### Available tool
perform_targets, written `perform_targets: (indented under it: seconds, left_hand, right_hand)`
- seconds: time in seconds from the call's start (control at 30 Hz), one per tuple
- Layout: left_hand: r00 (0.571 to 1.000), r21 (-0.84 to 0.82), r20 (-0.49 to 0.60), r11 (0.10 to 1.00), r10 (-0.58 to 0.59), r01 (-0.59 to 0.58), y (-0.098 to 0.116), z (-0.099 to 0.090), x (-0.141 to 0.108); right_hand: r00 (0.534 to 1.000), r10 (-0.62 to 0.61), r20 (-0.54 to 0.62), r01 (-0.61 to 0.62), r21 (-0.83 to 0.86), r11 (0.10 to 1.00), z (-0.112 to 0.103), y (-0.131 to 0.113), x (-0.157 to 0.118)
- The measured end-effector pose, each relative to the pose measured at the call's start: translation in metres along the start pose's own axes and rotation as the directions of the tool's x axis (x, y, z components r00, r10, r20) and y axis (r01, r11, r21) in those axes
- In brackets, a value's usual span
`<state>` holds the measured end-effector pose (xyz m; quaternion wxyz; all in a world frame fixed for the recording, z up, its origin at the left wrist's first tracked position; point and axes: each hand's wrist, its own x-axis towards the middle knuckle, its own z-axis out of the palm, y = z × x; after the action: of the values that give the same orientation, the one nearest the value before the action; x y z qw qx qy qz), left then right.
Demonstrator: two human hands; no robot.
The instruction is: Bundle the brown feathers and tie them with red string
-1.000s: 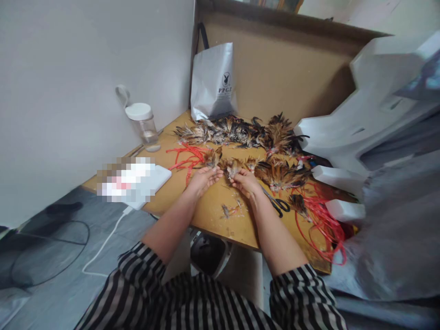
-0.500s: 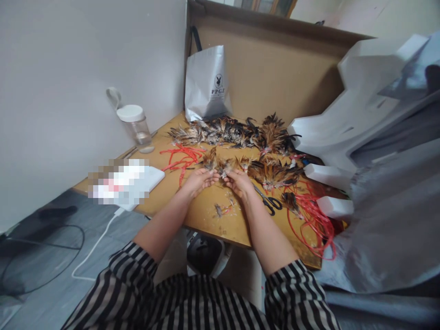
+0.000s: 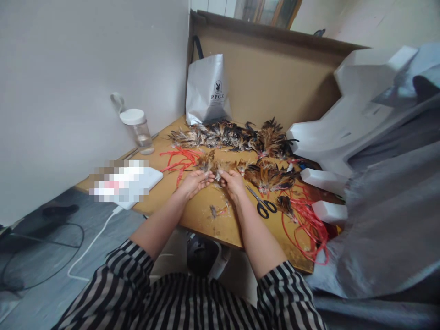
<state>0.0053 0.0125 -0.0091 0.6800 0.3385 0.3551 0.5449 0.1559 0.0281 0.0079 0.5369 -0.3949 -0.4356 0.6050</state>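
Brown feathers (image 3: pixel 206 160) stick up from the fingers of my left hand (image 3: pixel 194 183), which is closed in a pinch on them. Close beside it, my right hand (image 3: pixel 233 183) pinches a small feather tuft (image 3: pixel 219 173); its fingertips nearly meet those of the left. Bunches of brown and black feathers (image 3: pixel 271 176) lie just beyond my right hand. Black-handled scissors (image 3: pixel 264 205) rest to the right of my right wrist. Feather scraps (image 3: pixel 217 211) are scattered on the table (image 3: pixel 202 222) between my forearms.
A row of feather bunches (image 3: pixel 227 136) lies at the back before a silver bag (image 3: pixel 206 89). Red plastic strips sit at left (image 3: pixel 180 160) and a tangle of red strips (image 3: pixel 309 224) at right. White foam pieces (image 3: pixel 323 137), a bottle (image 3: pixel 137 130) and a white device (image 3: pixel 151 181) flank the table.
The view has shifted slightly. My right hand has drawn a little closer to my left, and its fingers have closed more around the feather tuft.
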Motion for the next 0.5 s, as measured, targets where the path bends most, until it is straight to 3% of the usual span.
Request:
perform_targets:
  seconds: [0.5]
  left_hand:
    - [0.998,0.126,-0.011,0.990,0.067,-0.065,-0.0041,0.0094,-0.0030]
  right_hand:
    - [0.997,0.021,-0.073,-0.022,-0.012,1.000,0.0105,0.0067,0.0005]
